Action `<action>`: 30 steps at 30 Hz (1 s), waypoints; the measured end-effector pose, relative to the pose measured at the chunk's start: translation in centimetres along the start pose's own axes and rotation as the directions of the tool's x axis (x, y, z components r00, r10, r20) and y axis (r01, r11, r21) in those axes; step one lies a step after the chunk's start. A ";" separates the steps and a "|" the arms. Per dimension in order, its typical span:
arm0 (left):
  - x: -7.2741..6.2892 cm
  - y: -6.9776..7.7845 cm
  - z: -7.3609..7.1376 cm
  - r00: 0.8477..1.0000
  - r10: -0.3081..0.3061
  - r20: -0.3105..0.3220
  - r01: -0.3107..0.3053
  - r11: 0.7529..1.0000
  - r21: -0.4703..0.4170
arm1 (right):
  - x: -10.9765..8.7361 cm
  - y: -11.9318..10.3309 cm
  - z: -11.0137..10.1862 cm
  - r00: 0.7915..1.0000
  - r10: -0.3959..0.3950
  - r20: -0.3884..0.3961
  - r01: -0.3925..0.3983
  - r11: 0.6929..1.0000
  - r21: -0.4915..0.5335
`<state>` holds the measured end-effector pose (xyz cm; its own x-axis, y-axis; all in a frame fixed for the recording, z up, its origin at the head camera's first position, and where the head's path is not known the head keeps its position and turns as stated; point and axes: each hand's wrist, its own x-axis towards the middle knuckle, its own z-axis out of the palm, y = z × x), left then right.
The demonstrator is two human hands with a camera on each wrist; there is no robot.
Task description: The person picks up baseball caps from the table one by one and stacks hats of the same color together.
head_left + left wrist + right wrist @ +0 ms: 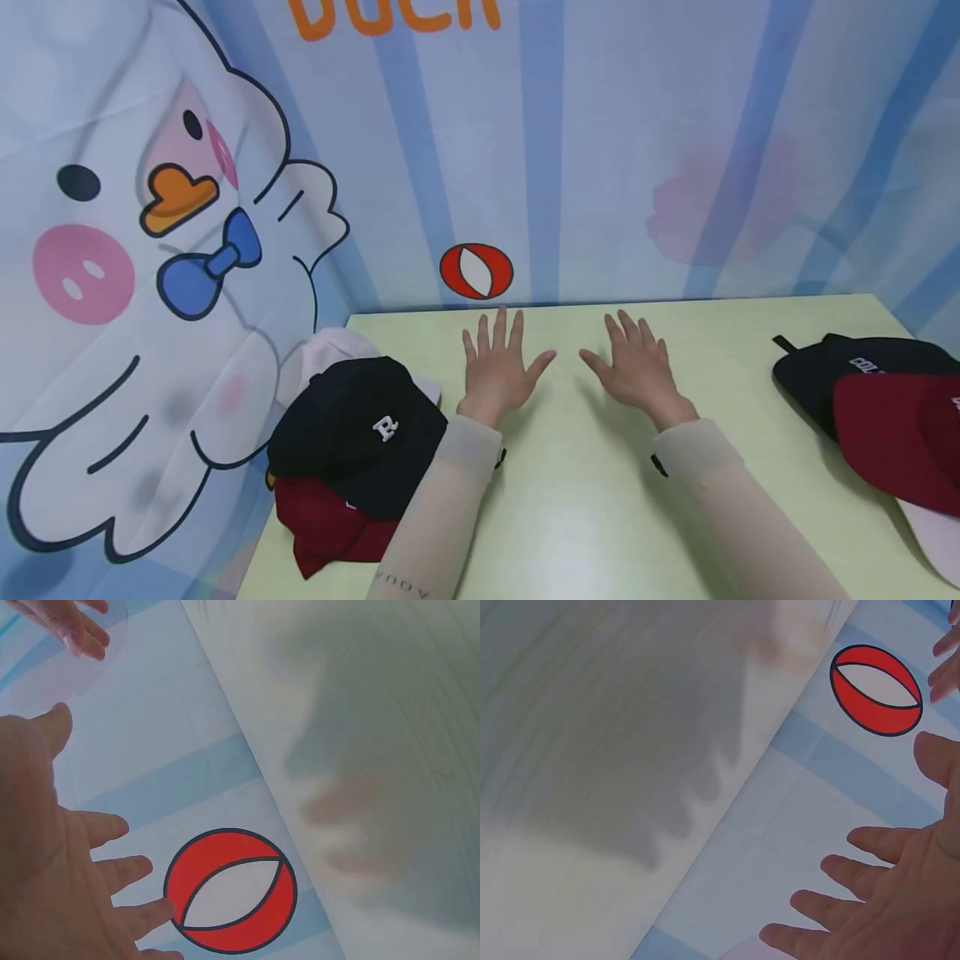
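Observation:
Both hands hover over the pale table, palms down and fingers spread, holding nothing. The left hand (497, 371) is just right of a heap of caps. On top of that heap lies a black cap (360, 433) with a white letter R; a dark red cap (337, 525) shows below it and a white cap (337, 348) behind. The right hand (637, 367) is near the middle of the table, its thumb toward the left hand. At the far right another heap has a black cap (810, 375), a dark red cap (892, 433) and a white cap brim (933, 533), partly cut off by the frame.
The pale yellow-green table (570, 517) ends at a printed fabric backdrop (600, 167), which rises behind it. A cartoon duck (247, 367) covers the cloth at left, and a red and white ball (452, 271) is printed just above the table's back edge.

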<state>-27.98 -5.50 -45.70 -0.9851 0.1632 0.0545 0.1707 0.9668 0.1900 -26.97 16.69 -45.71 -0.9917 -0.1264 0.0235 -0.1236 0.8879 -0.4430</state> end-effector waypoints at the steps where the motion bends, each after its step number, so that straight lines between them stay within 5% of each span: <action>1: -0.2 0.0 -0.1 1.000 -0.001 -0.001 0.001 1.000 0.009 | 0.0 -0.1 0.1 1.000 -0.005 0.001 0.005 1.000 0.013; 9: -2.7 -0.8 -1.8 0.999 -0.019 -0.042 0.022 0.995 0.094 | -1.1 -2.0 1.7 0.996 -0.069 0.049 0.054 0.966 0.252; 20: -8.8 -3.1 -6.8 0.980 -0.043 -0.195 0.052 0.998 0.038 | -3.3 -8.5 4.2 0.976 -0.090 0.196 -0.044 0.808 0.588; 25: -11.5 -5.4 -8.3 0.955 -0.108 -0.276 0.098 0.994 -0.048 | -4.6 -11.1 5.7 0.956 -0.118 0.268 -0.100 0.731 0.675; 30: -14.2 -8.3 -9.9 0.907 -0.204 -0.367 0.156 0.975 -0.155 | -5.3 -13.0 6.8 0.927 -0.197 0.320 -0.113 0.667 0.737</action>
<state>-15.22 -17.82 -38.30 -0.9208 -0.1211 0.3708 0.0157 0.9383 0.3455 -19.88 2.81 -46.12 -0.8834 -0.4334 -0.1781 0.0556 0.2804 -0.9583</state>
